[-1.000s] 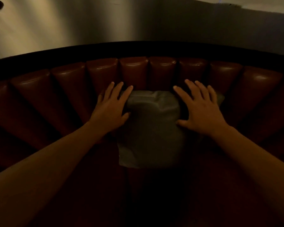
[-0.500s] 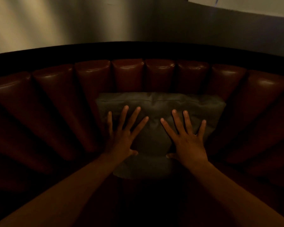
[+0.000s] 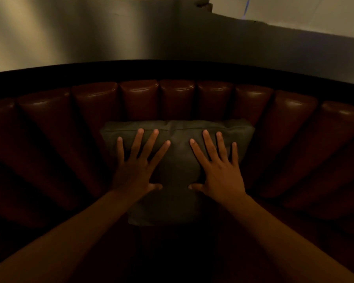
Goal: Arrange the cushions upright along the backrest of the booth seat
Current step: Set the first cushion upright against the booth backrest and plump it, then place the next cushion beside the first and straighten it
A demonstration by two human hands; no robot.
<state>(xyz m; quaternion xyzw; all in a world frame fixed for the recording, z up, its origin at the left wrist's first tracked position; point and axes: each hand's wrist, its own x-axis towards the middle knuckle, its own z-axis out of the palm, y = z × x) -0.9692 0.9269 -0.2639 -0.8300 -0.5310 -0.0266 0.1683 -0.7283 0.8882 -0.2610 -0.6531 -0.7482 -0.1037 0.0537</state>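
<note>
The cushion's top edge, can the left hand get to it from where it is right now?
Probably yes. The left hand lies flat and open on the cushion, its fingertips just short of the top seam, and nothing lies between them and the edge against the backrest.

The grey cushion (image 3: 177, 170) fills the middle of the padded backrest (image 3: 139, 97) with the left hand (image 3: 136, 170) and right hand (image 3: 219, 172) flat on it, leaving bare backrest open on either side.
</note>
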